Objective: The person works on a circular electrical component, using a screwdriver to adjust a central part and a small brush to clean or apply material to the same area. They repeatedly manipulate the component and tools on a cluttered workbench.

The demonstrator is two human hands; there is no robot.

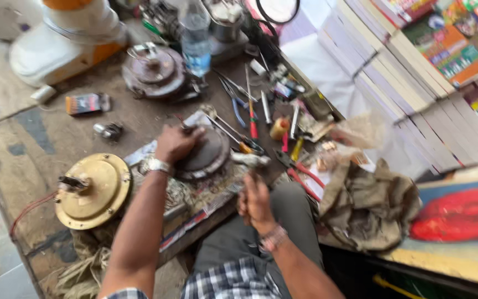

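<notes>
A dark round motor part (203, 155) lies on printed paper (195, 216) at the near edge of a wooden bench (45, 149), and everything else is placed from it. The left hand (177, 143) rests on its top left, fingers curled down over the rim, a wristwatch (159, 165) just behind. The right hand (256, 202) is just to its right, closed round a small metal piece (250, 159) that touches the part's edge. To the left sits a brass-coloured housing (92, 191) with a red wire. Beyond it stand a second dark motor (155, 72) and a plastic bottle (196, 39). To its right lie screwdrivers and red-handled pliers (302, 174), then a crumpled brown cloth (369, 202); stacked books (405, 83) lie farther off.
</notes>
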